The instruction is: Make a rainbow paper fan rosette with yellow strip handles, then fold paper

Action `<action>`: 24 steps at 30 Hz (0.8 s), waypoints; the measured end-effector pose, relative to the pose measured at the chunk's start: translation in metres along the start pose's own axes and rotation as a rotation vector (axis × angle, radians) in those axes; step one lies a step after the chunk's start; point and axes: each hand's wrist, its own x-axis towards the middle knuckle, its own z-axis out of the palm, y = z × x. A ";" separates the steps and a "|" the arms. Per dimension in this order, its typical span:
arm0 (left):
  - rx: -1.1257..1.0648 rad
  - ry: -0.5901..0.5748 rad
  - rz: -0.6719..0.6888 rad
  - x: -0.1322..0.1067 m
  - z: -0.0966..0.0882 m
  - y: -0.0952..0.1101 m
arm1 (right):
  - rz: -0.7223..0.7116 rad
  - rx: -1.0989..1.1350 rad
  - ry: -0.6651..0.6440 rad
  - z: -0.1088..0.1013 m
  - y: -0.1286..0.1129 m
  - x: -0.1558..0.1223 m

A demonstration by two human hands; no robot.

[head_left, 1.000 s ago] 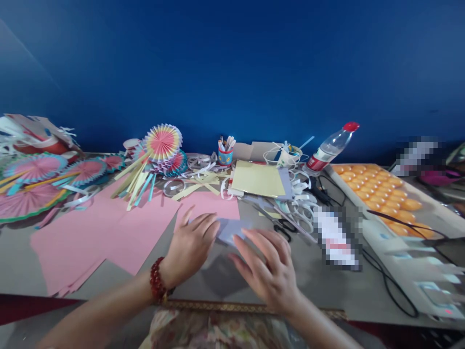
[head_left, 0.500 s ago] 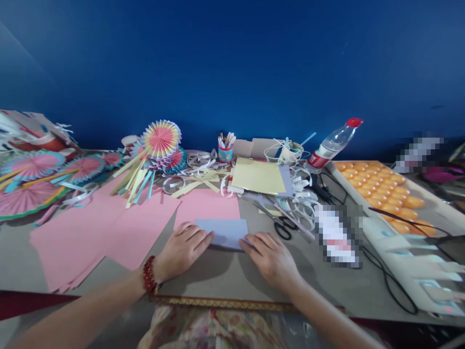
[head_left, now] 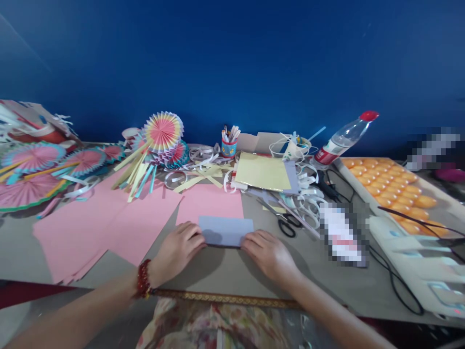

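A small lavender sheet of paper (head_left: pixel 225 230), seemingly folded along its near edge, lies in front of me. My left hand (head_left: pixel 179 252) grips its left end, fingers bent together at the near corner; a red bead bracelet circles that wrist. At the right end, my right hand (head_left: pixel 268 254) pinches the other near corner. Thumbs and undersides of the fingers are mostly hidden. Just beyond, a pink sheet (head_left: pixel 214 199) lies flat, with the lavender paper overlapping its near edge. Scissors with black handles (head_left: pixel 288 226) rest to the right of my right hand.
Pink sheets (head_left: pixel 105 228) spread at the left, with pleated paper rosettes (head_left: pixel 163 132) behind. A pen cup (head_left: pixel 228 147), yellow paper (head_left: pixel 263 172) and white strips (head_left: pixel 308 201) stand or lie farther back. A tilted bottle (head_left: pixel 343 139), an orange-filled tray (head_left: pixel 395 191) and a power strip (head_left: pixel 414 271) are right.
My view has shifted slightly. My fingers have moved from the paper's near edge outward to its two ends, the left hand going left, uncovering more of the lavender paper.
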 end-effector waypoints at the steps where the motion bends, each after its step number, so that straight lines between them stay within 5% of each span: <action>1: -0.051 -0.008 -0.023 0.000 0.000 -0.002 | 0.029 0.047 -0.007 -0.001 0.000 0.001; 8: -0.224 -0.073 -0.147 0.012 -0.007 -0.006 | 0.186 0.206 -0.044 -0.003 -0.001 0.013; 24: -0.232 -0.193 -0.166 0.025 -0.015 -0.021 | 0.306 0.211 -0.166 0.001 0.002 0.025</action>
